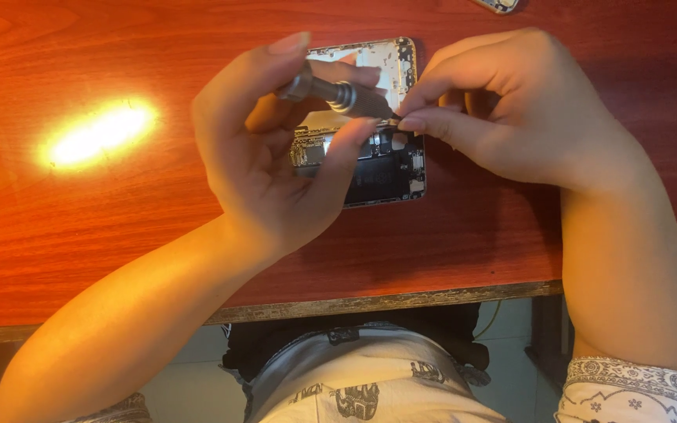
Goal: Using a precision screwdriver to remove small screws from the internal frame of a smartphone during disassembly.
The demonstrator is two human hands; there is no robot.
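Left hand [264,157] clamped on screwdriver [337,95], shaft pointing right toward right hand [511,110], whose fingers pinched together at its tip; opened phone [378,160] lay just below both on table [119,219].

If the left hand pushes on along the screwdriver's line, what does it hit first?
Most likely the right hand: the screwdriver in the left hand points at its pinched fingertips, just above the opened phone. Depth is unclear.

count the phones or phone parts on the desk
2: an opened phone under both hands at the desk's centre, and the corner of another device at the top edge, mostly out of frame.
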